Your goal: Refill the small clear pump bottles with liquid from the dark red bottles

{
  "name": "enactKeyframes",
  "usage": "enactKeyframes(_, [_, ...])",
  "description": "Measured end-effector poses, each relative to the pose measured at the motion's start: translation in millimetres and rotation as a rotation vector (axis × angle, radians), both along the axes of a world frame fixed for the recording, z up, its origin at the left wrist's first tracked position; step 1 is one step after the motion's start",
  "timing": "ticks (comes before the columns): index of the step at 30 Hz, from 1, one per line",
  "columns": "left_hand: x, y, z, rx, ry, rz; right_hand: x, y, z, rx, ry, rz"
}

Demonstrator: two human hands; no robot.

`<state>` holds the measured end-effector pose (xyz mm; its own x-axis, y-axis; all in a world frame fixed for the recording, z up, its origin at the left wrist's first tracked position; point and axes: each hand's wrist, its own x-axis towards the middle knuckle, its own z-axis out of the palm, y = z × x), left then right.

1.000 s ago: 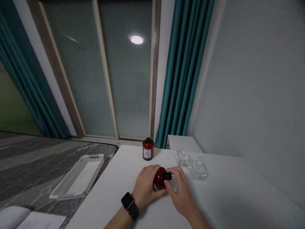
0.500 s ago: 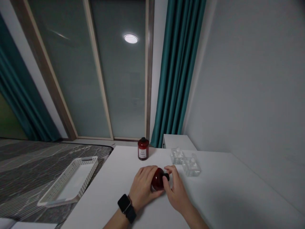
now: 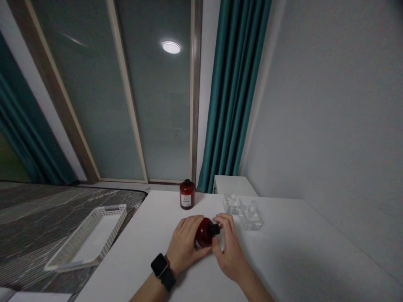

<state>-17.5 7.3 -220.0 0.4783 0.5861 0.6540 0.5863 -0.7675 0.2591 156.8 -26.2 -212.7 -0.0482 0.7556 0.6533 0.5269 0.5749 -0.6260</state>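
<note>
My left hand [image 3: 186, 240] is wrapped round a dark red bottle [image 3: 204, 233], which lies tilted with its black cap [image 3: 215, 229] pointing right. Part of the bottle's body is hidden behind the fingers. Around the cap, my right hand [image 3: 229, 248] has its thumb and fingers apart, with the cap showing between them; whether a fingertip touches the bottle I cannot tell. Farther back on the white table [image 3: 151, 243], a second dark red bottle [image 3: 187, 195] with a white label and black cap stands upright.
Clear plastic organizers [image 3: 251, 217] sit on the table beyond my right hand. To the left, below the table's edge, a white perforated basket [image 3: 86, 239] rests on a grey striped surface [image 3: 25, 222]. A white cabinet [image 3: 234, 186] stands behind the table, near a teal curtain [image 3: 236, 92].
My right thumb and fingers have opened away from the cap, which now shows more fully. The left hand keeps its hold on the bottle. The whole view has shifted slightly.
</note>
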Motion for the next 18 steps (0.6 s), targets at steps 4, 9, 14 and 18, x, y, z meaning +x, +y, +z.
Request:
enactKeyframes(4, [-0.4,0.9,-0.4,-0.005,0.008,-0.007,1.7,1.4,-0.3,-0.064,-0.041,0.034])
enactKeyframes(9, [-2.0,2.2,-0.7,-0.018,-0.034,0.004,5.8,0.9,-1.5,0.099,-0.201,0.04])
enactKeyframes(14, [-5.5,5.1,-7.7,-0.104,-0.18,0.054,9.6,4.0,-4.7,0.181,-0.065,-0.075])
enactKeyframes(18, [-3.9,10.4,-14.3,-0.248,-0.381,0.128,11.0,14.5,-11.0,0.089,0.102,-0.141])
